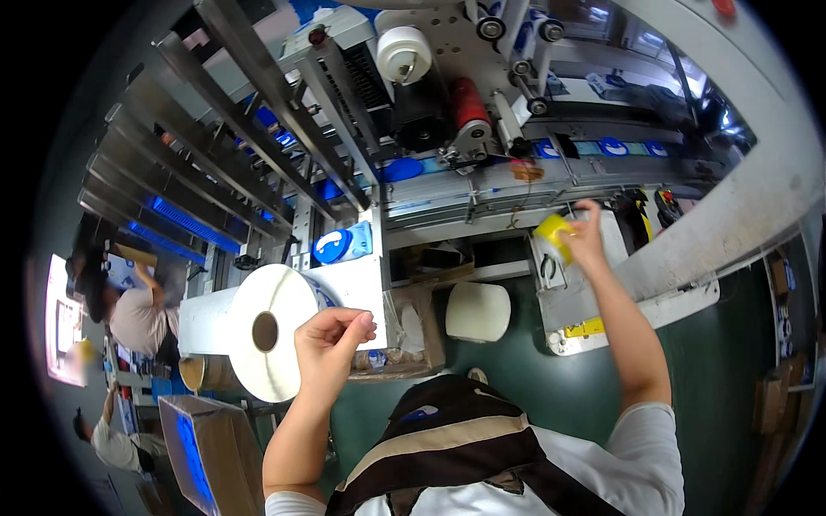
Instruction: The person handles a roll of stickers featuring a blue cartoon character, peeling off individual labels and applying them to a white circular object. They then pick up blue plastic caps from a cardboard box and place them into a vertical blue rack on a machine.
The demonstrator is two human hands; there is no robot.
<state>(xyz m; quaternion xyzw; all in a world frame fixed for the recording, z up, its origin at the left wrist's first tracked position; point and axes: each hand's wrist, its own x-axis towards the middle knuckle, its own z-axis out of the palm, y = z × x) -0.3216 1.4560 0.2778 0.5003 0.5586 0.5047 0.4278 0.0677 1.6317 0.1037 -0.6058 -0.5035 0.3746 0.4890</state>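
Out to the right, my right hand [587, 241] has its fingers closed on a yellow roll of tape [553, 234], held over the end of a white machine table [615, 236]. Nearer my body, my left hand [331, 340] is raised with thumb and forefinger pinched together; anything between them is too small to make out. A large roll of white label stock [274, 331] stands just left of that hand. Behind it, a blue and white soft pack with a round blue lid [334, 246] lies on the machine's ledge.
A conveyor [594, 168] carries blue packs across the back, beneath a labelling machine with a red roller [470, 101]. Metal guide rails [232, 112] rise at the left. A white stool [478, 311] and an open carton [426, 344] stand below. Two people [142, 314] are far left.
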